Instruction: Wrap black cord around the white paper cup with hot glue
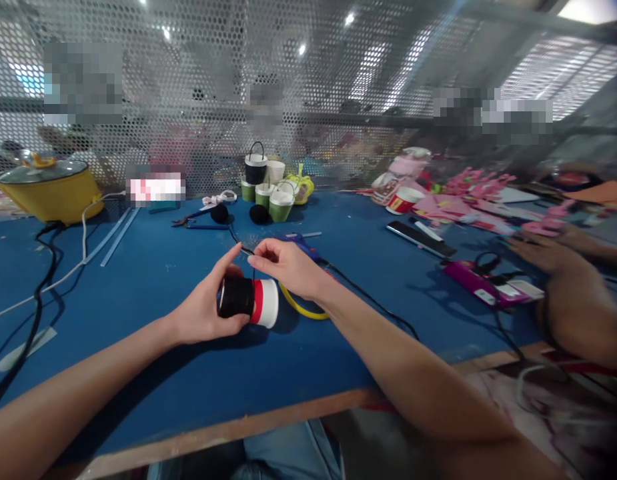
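My left hand (205, 310) is wrapped round a paper cup (267, 303) lying on its side, its white rim facing right. A black covering (237, 298) goes round the cup's left part, and a red band shows beside it. My right hand (281, 263) is closed in a pinch above the cup on a thin black cord (253, 270), which runs down to the covering. The left index fingertip reaches up close to the right fingertips. Beyond them, the cord leads back toward a black ball of yarn (219, 213). A second black ball (259, 214) sits beside it.
Behind stand several small green and black cups (280, 202), with pliers (188, 217) to their left. A blue tool (304, 247) and a yellow ring (305, 312) lie behind my right forearm. A yellow pot (51, 190) stands left; a purple power strip (481, 280) and another person's hand (543, 253) are right.
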The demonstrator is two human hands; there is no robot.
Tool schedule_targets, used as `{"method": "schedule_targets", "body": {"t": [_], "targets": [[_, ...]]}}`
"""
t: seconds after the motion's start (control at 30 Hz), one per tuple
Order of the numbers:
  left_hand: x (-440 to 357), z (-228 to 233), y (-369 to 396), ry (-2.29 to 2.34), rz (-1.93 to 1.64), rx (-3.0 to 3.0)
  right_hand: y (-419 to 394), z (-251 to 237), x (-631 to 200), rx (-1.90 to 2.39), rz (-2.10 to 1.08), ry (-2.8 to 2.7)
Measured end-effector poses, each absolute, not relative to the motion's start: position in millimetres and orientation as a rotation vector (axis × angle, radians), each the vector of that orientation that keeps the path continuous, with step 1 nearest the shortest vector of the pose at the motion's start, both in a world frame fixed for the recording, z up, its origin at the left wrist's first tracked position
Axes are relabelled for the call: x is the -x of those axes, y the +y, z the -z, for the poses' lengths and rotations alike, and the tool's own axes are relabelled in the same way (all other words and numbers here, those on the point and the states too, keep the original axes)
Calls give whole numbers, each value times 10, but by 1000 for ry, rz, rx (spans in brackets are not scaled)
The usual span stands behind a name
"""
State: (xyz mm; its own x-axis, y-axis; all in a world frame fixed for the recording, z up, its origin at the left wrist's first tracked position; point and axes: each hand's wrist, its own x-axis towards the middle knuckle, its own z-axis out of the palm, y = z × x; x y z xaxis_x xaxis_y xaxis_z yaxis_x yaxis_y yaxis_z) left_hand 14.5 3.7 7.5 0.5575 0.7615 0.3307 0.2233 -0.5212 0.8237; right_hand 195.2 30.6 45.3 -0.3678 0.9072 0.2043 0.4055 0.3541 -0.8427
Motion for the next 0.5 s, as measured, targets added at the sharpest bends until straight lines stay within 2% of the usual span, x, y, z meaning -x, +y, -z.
{"method": "schedule_targets", "body": {"t": [0.5], "targets": [[-132, -12, 41, 651, -1057, -2393, 254, -377, -1957, 1269, -1080, -1989]]}}
